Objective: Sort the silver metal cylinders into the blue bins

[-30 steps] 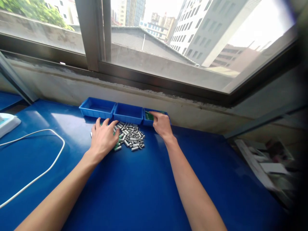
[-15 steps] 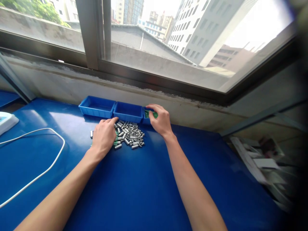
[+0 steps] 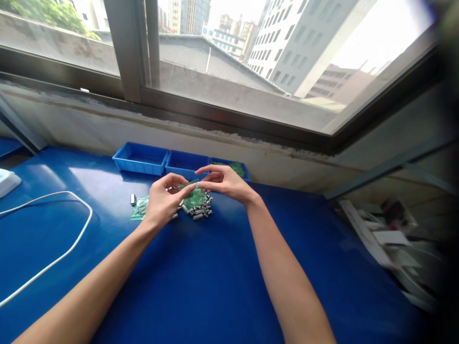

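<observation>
A green-tinted clear bag (image 3: 194,195) is held up over a pile of small metal parts (image 3: 201,211). My left hand (image 3: 165,199) pinches the bag's left edge between thumb and fingers. At its upper right, my right hand (image 3: 228,184) has thumb and fingertips closed on the same bag. Another green-tinted bag (image 3: 140,208) lies flat on the table, left of my left hand and partly covered by it. Beside that bag stands a single metal part (image 3: 133,199). The held bag and my hands hide much of the pile.
Three blue bins line the wall: a left bin (image 3: 139,166), a middle bin (image 3: 186,171) and a right bin (image 3: 246,173) with green bags (image 3: 234,167) inside. A white cable (image 3: 88,222) curves across the left of the blue table (image 3: 201,286). Papers (image 3: 390,238) lie at right.
My right hand has left the right bin and moved left and down to above the pile. My left hand has risen slightly rightward, uncovering the flat bag. A green bag is now between both hands.
</observation>
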A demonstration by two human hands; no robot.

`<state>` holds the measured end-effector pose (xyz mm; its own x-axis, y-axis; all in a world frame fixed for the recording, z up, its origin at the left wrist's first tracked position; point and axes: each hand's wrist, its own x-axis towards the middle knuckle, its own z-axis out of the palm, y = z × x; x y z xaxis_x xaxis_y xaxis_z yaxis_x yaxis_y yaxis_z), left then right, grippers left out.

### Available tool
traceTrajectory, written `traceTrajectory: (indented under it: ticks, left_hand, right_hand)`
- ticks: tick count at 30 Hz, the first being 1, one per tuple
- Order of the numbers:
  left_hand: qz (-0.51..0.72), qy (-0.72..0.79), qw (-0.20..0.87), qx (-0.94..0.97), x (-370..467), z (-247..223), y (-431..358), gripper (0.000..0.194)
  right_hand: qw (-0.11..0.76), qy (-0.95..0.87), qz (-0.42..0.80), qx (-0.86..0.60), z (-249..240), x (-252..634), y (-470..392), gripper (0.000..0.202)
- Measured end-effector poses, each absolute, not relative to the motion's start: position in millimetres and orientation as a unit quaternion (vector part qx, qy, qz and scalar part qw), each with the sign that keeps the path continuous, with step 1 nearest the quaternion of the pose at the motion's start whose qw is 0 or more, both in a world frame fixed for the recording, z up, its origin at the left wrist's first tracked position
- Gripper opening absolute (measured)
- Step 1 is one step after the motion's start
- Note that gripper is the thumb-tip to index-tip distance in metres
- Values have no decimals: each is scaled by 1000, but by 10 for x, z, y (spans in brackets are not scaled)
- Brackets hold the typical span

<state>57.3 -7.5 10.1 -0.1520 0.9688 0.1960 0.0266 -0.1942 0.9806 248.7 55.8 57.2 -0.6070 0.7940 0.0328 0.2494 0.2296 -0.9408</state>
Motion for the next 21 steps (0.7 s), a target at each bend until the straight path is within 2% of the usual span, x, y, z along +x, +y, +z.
traceTrajectory:
  ticks: [5,8,12,16,21]
  left_hand:
    - [599,488,402,492,581,88,-59,31]
    - [599,466,441,479,588,84,-56,32]
    - [565,439,511,476,595,105,-63,52]
    - [544,433,532,483,613,120,-73,69]
    - [564,445,485,499,629,89,-73,61]
  right_hand:
    - [252,-723,544,-343,503,2494,605,47]
    - [276,-715,537,-353,500,2503,622,43]
    - [325,-706,523,-350,522,2501,628,39]
    - [313,-702,542,-339,528,2490,611,38]
    - [275,-716,555,-320,538,2520,590,39]
